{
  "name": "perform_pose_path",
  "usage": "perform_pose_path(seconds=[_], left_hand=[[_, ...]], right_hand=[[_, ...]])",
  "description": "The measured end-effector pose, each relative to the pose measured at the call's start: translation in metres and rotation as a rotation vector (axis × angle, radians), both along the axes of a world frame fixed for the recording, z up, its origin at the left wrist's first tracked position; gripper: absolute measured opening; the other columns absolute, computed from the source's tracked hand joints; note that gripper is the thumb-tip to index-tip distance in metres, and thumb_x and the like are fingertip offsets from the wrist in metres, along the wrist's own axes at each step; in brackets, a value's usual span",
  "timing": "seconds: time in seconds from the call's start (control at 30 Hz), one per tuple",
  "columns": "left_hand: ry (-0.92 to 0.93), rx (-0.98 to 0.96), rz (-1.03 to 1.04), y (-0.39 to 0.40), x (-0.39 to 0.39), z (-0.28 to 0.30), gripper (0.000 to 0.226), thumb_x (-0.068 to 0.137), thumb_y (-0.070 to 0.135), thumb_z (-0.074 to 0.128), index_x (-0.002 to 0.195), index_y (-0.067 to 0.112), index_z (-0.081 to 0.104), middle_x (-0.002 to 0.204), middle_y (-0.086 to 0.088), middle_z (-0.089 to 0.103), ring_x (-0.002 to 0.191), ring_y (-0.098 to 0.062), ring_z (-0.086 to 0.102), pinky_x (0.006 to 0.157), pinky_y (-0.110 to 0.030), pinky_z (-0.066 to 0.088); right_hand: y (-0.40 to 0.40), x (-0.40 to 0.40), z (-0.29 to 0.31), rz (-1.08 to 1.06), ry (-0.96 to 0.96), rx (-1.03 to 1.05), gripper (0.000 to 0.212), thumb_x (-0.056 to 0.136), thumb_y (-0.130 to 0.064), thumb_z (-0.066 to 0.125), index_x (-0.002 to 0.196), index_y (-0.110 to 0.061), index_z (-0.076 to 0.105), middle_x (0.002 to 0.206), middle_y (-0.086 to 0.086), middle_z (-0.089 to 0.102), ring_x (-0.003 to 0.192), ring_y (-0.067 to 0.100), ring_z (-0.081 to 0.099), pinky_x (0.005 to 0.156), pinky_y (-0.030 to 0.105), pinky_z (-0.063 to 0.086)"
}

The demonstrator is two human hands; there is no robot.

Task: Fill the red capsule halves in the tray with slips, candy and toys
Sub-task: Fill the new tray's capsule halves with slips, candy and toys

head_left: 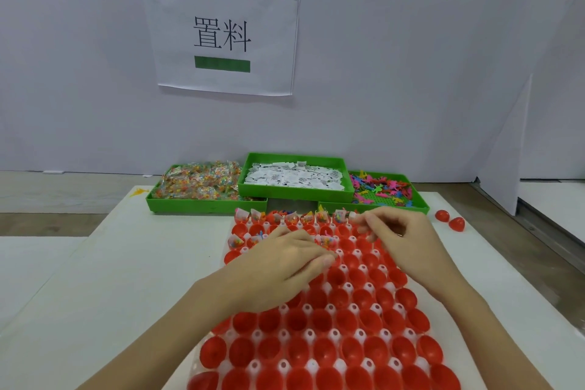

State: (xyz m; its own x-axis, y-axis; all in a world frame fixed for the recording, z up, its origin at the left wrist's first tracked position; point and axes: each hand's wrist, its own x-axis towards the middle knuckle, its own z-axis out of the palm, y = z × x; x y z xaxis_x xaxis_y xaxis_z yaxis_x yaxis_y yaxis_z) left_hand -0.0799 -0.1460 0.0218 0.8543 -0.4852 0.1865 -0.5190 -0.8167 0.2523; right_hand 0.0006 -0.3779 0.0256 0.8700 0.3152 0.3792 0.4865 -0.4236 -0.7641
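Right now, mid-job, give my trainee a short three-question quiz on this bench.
1. True or false: the green bin of white slips sits between the candy bin and the toy bin.
2. Which rows of the capsule tray hold filled halves: A near, B far, C all?
3. How many loose red capsule halves lie right of the tray?
Key: 1 true. 2 B. 3 two. Both the left hand and right hand work at the far rows.
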Motion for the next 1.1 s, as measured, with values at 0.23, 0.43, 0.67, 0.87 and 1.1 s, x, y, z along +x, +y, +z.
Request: perform_pose_path(seconds=[0.23,0.43,0.67,0.87,1.1], left_hand=[[-0.336,-0.334,0.500,0.089,0.033,-0.010,0.020,0.104,0.016,0.056,0.117,0.013,0.069,0.105,0.004,0.067,0.101,-0.018,0.061,0.089,-0.039,0.051],[-0.097,0.045,0.698,0.168,0.055,-0.030,0.036,0.110,0.017,0.044,0.142,0.006,0.056,0.141,-0.014,0.059,0.132,-0.034,0.051,0.110,-0.044,0.036],[-0.188,0.077,0.534,0.180,0.056,-0.015,0.016,0.101,0.008,0.061,0.097,0.003,0.076,0.093,-0.007,0.074,0.088,-0.029,0.066,0.075,-0.034,0.046],[-0.206,0.134,0.551,0.176,0.055,-0.001,0.016,0.098,0.016,0.068,0.086,0.011,0.079,0.081,-0.002,0.077,0.075,-0.026,0.067,0.069,-0.034,0.050],[-0.349,0.159,0.550,0.175,0.054,-0.005,0.013,0.085,0.027,0.084,0.093,0.017,0.085,0.105,0.000,0.077,0.107,-0.029,0.062,0.087,-0.041,0.042]], right_hand=[[0.006,-0.005,0.001,0.027,0.002,0.082,0.023,0.101,-0.018,0.060,0.090,-0.026,0.079,0.076,-0.005,0.075,0.064,0.013,0.068,0.071,0.026,0.058],[0.012,-0.013,0.000,0.072,-0.001,0.059,0.023,0.101,-0.023,0.060,0.087,-0.027,0.077,0.073,-0.008,0.074,0.058,0.012,0.067,0.064,0.022,0.056],[0.012,-0.017,0.002,0.077,0.005,0.039,0.023,0.101,-0.023,0.060,0.085,-0.029,0.076,0.072,-0.009,0.073,0.058,0.009,0.067,0.060,0.013,0.051],[0.010,-0.016,0.003,0.064,0.005,0.042,0.022,0.101,-0.023,0.060,0.085,-0.029,0.076,0.072,-0.009,0.073,0.057,0.009,0.067,0.062,0.016,0.054],[0.011,-0.017,0.004,0.068,0.001,0.045,0.023,0.101,-0.025,0.060,0.085,-0.029,0.076,0.072,-0.009,0.073,0.058,0.010,0.067,0.062,0.015,0.053]])
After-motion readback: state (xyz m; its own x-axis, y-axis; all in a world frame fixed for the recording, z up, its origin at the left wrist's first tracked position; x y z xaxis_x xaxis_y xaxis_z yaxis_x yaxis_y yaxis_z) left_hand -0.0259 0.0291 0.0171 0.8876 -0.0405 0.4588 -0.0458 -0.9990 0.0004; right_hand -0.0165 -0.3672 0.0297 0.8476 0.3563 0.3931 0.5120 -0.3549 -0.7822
